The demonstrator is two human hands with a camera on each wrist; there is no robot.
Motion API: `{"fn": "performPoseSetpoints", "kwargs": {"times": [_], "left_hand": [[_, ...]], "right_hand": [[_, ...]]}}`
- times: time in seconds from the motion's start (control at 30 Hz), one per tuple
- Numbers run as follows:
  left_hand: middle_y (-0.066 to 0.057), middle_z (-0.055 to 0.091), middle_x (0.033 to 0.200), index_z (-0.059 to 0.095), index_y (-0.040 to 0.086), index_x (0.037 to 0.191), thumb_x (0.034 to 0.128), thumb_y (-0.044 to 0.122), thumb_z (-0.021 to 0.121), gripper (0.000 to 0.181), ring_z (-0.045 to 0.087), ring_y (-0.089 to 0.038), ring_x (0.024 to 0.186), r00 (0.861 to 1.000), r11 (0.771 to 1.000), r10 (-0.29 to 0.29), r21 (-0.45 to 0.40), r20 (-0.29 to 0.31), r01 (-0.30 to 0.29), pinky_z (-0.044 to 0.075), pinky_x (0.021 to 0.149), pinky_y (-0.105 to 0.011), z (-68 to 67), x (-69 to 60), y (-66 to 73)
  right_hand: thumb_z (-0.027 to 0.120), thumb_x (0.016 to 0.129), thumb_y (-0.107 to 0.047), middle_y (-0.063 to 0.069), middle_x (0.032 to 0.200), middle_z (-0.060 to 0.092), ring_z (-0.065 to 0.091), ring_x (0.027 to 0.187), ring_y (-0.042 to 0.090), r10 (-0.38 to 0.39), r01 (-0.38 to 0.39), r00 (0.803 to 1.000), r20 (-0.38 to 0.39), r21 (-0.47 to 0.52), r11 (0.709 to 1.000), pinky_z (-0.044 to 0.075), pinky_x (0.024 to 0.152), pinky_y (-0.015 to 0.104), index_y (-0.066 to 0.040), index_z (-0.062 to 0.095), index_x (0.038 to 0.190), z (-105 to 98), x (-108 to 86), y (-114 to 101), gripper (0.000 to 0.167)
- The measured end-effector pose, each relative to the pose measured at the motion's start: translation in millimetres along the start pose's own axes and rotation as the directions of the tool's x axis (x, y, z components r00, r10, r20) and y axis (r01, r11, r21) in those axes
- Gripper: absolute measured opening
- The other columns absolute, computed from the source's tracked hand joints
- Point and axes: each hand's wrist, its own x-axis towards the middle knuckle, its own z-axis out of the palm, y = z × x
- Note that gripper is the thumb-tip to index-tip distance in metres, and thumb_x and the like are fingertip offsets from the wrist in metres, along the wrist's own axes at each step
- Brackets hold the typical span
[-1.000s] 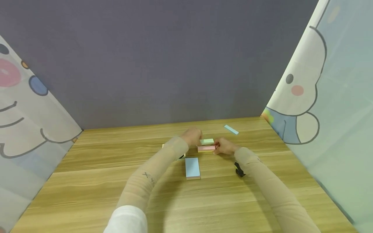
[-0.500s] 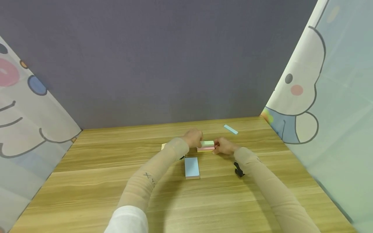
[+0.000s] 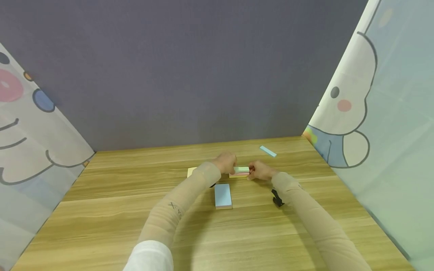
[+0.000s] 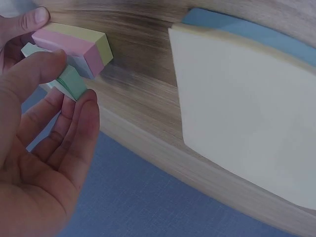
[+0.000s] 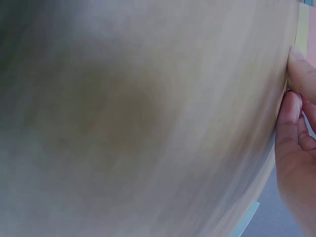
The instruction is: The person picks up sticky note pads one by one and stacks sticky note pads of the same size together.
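Note:
My left hand [image 3: 226, 162] pinches a green sticky note pad [image 4: 74, 81] between thumb and fingertips. Against it in the left wrist view lie a pink sticky note pad [image 4: 69, 44] and a yellow sticky note pad [image 4: 104, 48], stacked together. My right hand [image 3: 261, 171] holds the right end of the pink and yellow pads, thumb on one side and curled fingers on the other. In the head view the green pad covers most of the pink one's upper face. The right wrist view catches only the edge of the yellow pad beside my right thumb.
A blue-topped block of notes [image 3: 222, 195] lies nearer me on the wooden table [image 3: 254, 233]. A large cream pad [image 4: 247, 108] over a blue layer sits left, partly behind my left forearm. A light blue strip [image 3: 268, 151] lies back right; a black object [image 3: 277, 197] touches my right sleeve's outline.
The green pad has come toward me, from behind the pink pad to lie over it, carried by my left hand. My right hand has stayed almost still at the stack's end.

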Motion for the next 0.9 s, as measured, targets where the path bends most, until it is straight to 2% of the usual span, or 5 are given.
{"fn": "performPoseSetpoints", "kwargs": {"times": [0.2, 0.5, 0.7, 0.9], "left_hand": [[-0.001, 0.064, 0.101, 0.065, 0.010, 0.100, 0.0786, 0.018, 0.071, 0.024, 0.058, -0.016, 0.093, 1.000, 1.000, -0.006, -0.005, 0.004, 0.006, 0.049, 0.079, -0.025, 3.2, 4.2, 0.1], [0.000, 0.063, 0.105, 0.064, 0.010, 0.104, 0.0797, 0.019, 0.071, 0.027, 0.058, -0.016, 0.097, 0.999, 1.000, -0.024, 0.008, 0.024, 0.024, 0.048, 0.082, -0.025, 2.8, 1.0, 0.8], [0.000, 0.063, 0.104, 0.065, 0.011, 0.104, 0.0788, 0.019, 0.071, 0.028, 0.057, -0.016, 0.096, 1.000, 1.000, -0.020, 0.022, 0.013, 0.020, 0.048, 0.083, -0.026, 4.0, 2.1, 1.1], [0.000, 0.065, 0.103, 0.066, 0.010, 0.103, 0.0779, 0.017, 0.071, 0.026, 0.059, -0.015, 0.094, 1.000, 1.000, -0.014, 0.008, 0.009, 0.014, 0.049, 0.080, -0.025, 4.0, 1.6, 1.6]], "right_hand": [[0.067, 0.079, 0.001, 0.003, 0.076, 0.051, 0.041, 0.066, 0.013, 0.000, 0.000, 1.000, -0.005, 0.006, 1.000, 0.037, 0.061, 0.024, 0.009, 0.057, 0.100, 0.8, -0.5, 1.3, 0.025], [0.066, 0.079, 0.000, 0.001, 0.071, 0.042, 0.038, 0.064, 0.014, -0.002, 0.002, 1.000, 0.000, -0.015, 1.000, 0.033, 0.060, 0.025, 0.006, 0.052, 0.088, 1.1, -1.2, 0.7, 0.018], [0.066, 0.079, 0.001, 0.002, 0.074, 0.047, 0.040, 0.065, 0.013, 0.015, -0.015, 1.000, 0.000, 0.021, 1.000, 0.036, 0.060, 0.024, 0.008, 0.055, 0.099, 0.8, -0.5, 0.6, 0.023], [0.066, 0.079, 0.001, 0.004, 0.077, 0.049, 0.042, 0.068, 0.014, 0.035, -0.034, 0.999, -0.006, 0.025, 0.999, 0.038, 0.064, 0.024, 0.012, 0.051, 0.112, 0.2, 0.3, 1.9, 0.037]]}}
